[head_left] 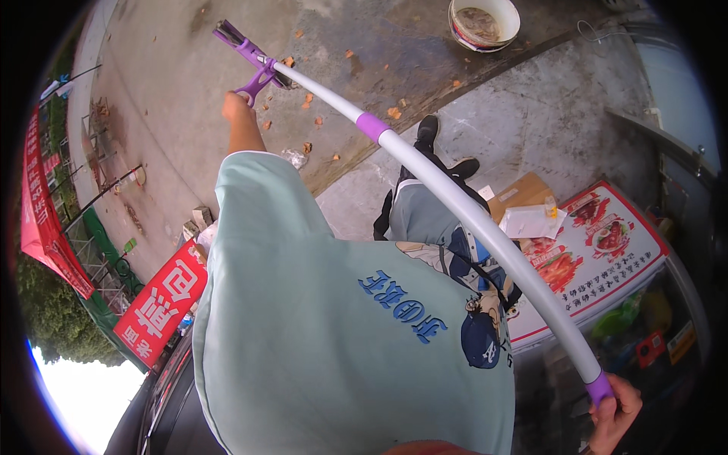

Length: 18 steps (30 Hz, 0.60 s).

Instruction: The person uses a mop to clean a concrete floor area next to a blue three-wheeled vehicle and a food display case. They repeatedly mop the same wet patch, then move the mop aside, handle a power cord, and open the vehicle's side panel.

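Note:
A long mop (447, 186) with a pale grey pole slants across the view, from its purple head at the upper left to its purple end grip at the lower right. Around the purple lever beside the mop head my left hand (238, 106) is closed, the arm stretched out. My right hand (616, 413) grips the purple end of the pole, thumb and fingers wrapped round it. The head hangs over the concrete, and its underside is mostly hidden. The pole passes in front of my light green shirt (334, 326).
A white bucket (484, 26) with murky contents stands on the wet concrete floor at the top. Dry leaves (393, 113) lie scattered about. To the right is a counter with a printed food panel (591, 250), with cardboard (522, 194) on it. A red sign (161, 303) stands at left.

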Each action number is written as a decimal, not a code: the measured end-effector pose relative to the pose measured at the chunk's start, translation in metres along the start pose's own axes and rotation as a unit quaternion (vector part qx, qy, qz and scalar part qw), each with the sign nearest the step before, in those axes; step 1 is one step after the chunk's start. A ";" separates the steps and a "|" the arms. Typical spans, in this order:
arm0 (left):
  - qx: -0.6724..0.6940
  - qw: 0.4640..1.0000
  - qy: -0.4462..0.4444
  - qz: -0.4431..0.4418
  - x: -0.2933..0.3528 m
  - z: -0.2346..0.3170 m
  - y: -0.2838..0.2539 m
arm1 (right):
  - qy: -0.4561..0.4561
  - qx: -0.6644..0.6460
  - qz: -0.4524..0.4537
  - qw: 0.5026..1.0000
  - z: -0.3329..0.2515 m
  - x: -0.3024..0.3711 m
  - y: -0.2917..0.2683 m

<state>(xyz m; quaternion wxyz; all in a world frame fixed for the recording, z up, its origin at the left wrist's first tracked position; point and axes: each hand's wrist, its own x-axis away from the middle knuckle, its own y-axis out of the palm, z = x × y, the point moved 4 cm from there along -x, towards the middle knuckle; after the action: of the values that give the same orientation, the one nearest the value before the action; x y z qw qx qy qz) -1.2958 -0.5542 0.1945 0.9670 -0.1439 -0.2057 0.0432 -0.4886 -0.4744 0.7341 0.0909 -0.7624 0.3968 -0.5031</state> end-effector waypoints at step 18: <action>0.090 0.995 -0.022 -0.031 -0.027 0.020 -0.013 | -0.037 0.030 0.096 0.994 0.046 0.035 -0.024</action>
<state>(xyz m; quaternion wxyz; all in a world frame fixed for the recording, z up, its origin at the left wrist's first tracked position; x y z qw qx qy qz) -1.3277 -0.5652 0.2052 0.9721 -0.0492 -0.2269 0.0349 -0.4310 -0.4946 0.7493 0.1763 -0.7356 0.4489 -0.4757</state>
